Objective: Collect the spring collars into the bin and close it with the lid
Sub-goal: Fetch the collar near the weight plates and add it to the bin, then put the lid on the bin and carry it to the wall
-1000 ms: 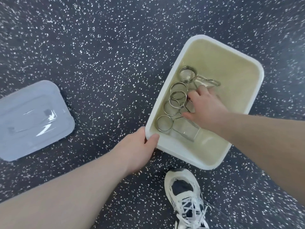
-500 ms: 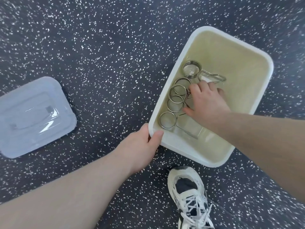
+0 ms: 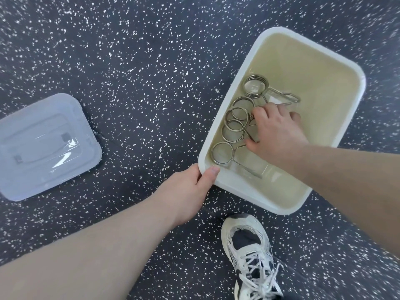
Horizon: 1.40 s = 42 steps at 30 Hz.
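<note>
Right hand (image 3: 279, 135) inside bin (image 3: 218, 131), fingers down on spring collars (image 3: 236, 124), grip unclear; left hand (image 3: 190, 189) pinching bin corner; lid (image 3: 43, 146) far to its left, nearer left hand.

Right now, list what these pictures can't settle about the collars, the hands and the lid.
- Collar count: the right hand covers part of the spring collars in the bin.
- Right hand's grip: its fingertips are hidden among the collars.
- Left hand: only the thumb shows on the rim; the fingers are hidden below it.
- Lid: the left frame edge cuts it off.
</note>
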### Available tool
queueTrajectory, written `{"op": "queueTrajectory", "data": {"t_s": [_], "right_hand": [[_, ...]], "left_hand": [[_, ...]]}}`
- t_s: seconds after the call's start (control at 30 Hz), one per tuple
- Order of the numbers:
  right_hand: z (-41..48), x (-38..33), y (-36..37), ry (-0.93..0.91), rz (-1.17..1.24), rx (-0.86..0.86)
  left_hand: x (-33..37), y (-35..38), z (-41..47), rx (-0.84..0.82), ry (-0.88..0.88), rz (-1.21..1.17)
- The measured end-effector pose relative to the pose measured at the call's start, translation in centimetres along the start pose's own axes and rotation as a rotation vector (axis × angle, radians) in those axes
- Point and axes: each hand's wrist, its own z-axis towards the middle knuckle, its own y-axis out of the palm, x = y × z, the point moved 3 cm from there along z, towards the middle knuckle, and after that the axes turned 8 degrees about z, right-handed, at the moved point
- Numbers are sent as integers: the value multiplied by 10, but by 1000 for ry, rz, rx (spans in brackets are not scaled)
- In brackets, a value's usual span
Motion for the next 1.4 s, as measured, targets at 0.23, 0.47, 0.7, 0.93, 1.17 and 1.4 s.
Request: {"op": "queueTrajectory", "data": {"t_s": [0.23, 0.47, 0.7, 0.93, 1.17, 1.4], "right_hand": [[-4, -6, -7, 3, 61, 92], [-23, -21, -58, -104, 357, 290], [-31, -79, -114, -306, 333, 351], [-23, -212, -109, -554, 244, 88], [-9, -304, -49, -469, 100, -291], [17, -352, 7, -30, 175, -492]], "left_hand": [[-3, 1, 0, 5, 5, -56], [-12, 2, -15, -13, 10, -99], [-33, -26, -49, -7, 7, -81], [-116, -62, -78, 16, -62, -74], [-220, -82, -90, 58, -152, -115], [-320, -72, -99, 63, -263, -259]]}}
